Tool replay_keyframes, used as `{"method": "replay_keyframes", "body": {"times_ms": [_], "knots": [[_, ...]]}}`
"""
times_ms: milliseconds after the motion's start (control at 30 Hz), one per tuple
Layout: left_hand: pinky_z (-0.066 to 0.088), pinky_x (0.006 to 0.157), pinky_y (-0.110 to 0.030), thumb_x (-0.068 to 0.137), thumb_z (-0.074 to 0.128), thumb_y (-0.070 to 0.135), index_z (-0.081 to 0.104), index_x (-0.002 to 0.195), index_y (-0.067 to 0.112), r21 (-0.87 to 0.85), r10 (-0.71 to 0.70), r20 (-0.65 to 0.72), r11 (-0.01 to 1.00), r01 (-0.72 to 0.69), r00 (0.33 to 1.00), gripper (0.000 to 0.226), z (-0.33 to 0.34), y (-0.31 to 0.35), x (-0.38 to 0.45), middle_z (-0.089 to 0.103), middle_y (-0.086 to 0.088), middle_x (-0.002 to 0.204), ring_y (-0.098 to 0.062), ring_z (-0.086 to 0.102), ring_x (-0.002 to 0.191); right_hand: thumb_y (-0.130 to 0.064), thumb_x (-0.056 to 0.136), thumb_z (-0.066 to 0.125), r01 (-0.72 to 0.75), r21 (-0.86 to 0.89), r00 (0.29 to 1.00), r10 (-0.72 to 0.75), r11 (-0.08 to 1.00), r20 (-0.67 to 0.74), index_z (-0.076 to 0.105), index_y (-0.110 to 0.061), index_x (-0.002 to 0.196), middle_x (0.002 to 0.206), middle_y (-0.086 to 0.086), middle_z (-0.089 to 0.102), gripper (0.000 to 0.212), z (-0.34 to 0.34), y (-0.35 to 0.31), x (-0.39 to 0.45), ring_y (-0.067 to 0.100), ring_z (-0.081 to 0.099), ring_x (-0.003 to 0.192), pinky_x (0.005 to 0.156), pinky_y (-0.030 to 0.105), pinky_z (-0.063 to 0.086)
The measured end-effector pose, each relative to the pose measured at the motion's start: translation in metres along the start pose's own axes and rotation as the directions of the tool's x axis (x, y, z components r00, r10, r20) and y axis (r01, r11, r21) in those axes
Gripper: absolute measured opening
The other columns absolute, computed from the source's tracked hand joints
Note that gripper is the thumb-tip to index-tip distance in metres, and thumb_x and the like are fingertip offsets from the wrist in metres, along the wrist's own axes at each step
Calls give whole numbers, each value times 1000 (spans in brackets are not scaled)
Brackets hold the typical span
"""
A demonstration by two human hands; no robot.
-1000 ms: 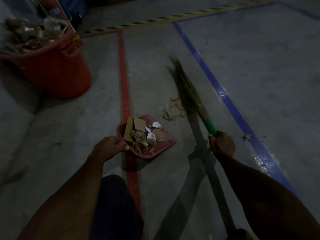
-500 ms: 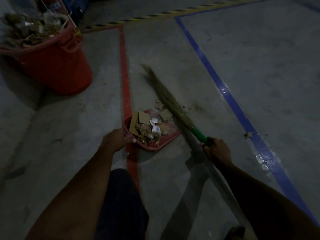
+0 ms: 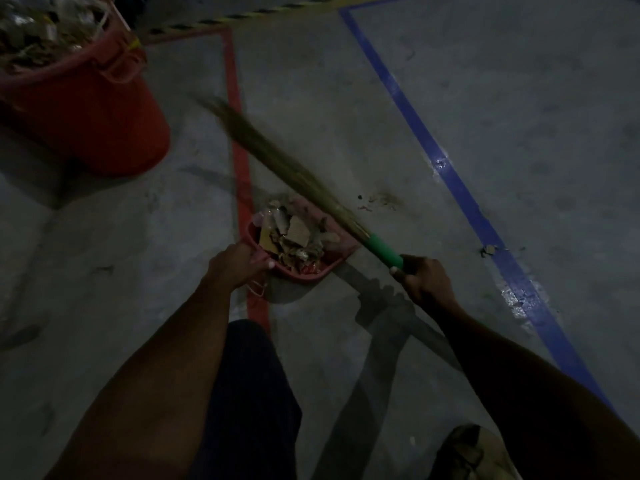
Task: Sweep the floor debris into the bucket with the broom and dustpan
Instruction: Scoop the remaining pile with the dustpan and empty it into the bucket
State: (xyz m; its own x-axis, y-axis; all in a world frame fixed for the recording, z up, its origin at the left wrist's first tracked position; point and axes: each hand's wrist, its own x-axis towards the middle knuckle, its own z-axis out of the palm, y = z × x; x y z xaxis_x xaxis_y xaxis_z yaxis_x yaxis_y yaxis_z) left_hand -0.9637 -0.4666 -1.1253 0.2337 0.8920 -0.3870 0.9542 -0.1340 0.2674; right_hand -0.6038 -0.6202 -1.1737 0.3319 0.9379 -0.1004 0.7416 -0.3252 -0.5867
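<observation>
While heaped with debris [image 3: 294, 237], red dustpan [image 3: 341, 249] clasped by left hand [image 3: 235, 268] beside red floor line [image 3: 242, 168]; broom [image 3: 287, 171] clenched in right hand [image 3: 424, 282], bristles across dustpan.

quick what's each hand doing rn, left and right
Left hand: closed on the back edge of the red dustpan, which is full of debris.
Right hand: closed around the broom, just below its green grip.

A red floor line [image 3: 242, 161] and a blue floor line [image 3: 460, 199] run across the grey concrete floor [image 3: 519, 98]; yellow-black hazard tape [image 3: 242, 16] crosses at the far edge
</observation>
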Motion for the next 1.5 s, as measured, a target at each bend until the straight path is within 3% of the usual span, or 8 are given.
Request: {"method": "replay_keyframes", "body": {"times_ms": [133, 333, 600, 767, 1000, 1200, 1333, 1500], "knots": [[52, 89, -41, 66, 48, 88, 54, 134, 20, 14, -33, 22, 999, 32, 999, 96, -3, -4, -3, 64, -9, 122, -28, 63, 106, -44, 93, 58, -82, 73, 990, 90, 994, -112, 72, -19, 100, 65, 1, 61, 30, -2, -11, 8, 17, 57, 57, 52, 25, 33], [50, 87, -38, 63, 49, 89, 51, 138, 19, -3, -31, 57, 999, 32, 998, 103, -2, -11, -2, 60, -13, 129, -30, 61, 110, -40, 99, 55, -223, 72, 956, 233, 972, -180, 67, -12, 98, 66, 3, 57, 31, -14, -8, 15, 15, 51, 56, 50, 21, 28], [49, 93, -39, 84, 67, 59, 58, 135, 18, -29, 79, 43, 997, -78, 996, 66, 3, -4, 2, 59, -11, 134, -29, 59, 116, -37, 99, 54, -363, -16, 917, 355, 932, -181, 64, -11, 97, 67, -3, 49, 28, -19, 21, 5, 9, 45, 57, 51, 20, 26], [46, 77, -31, 83, 66, 61, 64, 123, 13, -50, 39, 27, 998, -37, 999, 62, 6, -4, 6, 66, -11, 121, -24, 63, 99, -37, 99, 55, -247, -73, 967, 241, 966, -82, 62, -13, 91, 67, -3, 50, 26, -14, 25, 2, 10, 47, 57, 49, 21, 28], [51, 90, -40, 81, 66, 64, 57, 134, 20, -101, 58, 27, 993, -55, 998, 69, 5, -6, 0, 62, -9, 131, -27, 62, 110, -51, 92, 50, -48, -154, 996, 59, 987, 63, 63, -19, 83, 68, 1, 59, 36, 10, 14, 5, 19, 58, 60, 53, 28, 44], [54, 83, -38, 62, 49, 89, 62, 124, 18, -127, 56, 38, 991, -51, 998, 95, 2, -14, -4, 68, -6, 118, -19, 65, 97, -49, 88, 53, 77, -145, 994, -64, 987, 87, 64, -18, 82, 68, 5, 62, 34, 16, -2, 3, 25, 59, 62, 53, 31, 40], [44, 74, -29, 66, 59, 72, 60, 126, 17, -220, 34, -21, 975, -37, 999, 82, -7, -19, -19, 65, -6, 109, -18, 59, 91, -51, 88, 48, 125, -85, 991, -120, 989, 58, 49, -23, 68, 56, -2, 50, 34, 14, -14, 10, 20, 50, 51, 46, 29, 27], [38, 63, -26, 63, 62, 74, 68, 103, 17, -227, -41, -32, 973, 33, 999, 70, -14, -49, -27, 68, -7, 97, -20, 62, 85, -49, 94, 52, 96, -139, 990, -109, 986, -94, 69, -16, 103, 67, 0, 55, 39, 18, -33, 33, 23, 51, 59, 48, 24, 25]]}}
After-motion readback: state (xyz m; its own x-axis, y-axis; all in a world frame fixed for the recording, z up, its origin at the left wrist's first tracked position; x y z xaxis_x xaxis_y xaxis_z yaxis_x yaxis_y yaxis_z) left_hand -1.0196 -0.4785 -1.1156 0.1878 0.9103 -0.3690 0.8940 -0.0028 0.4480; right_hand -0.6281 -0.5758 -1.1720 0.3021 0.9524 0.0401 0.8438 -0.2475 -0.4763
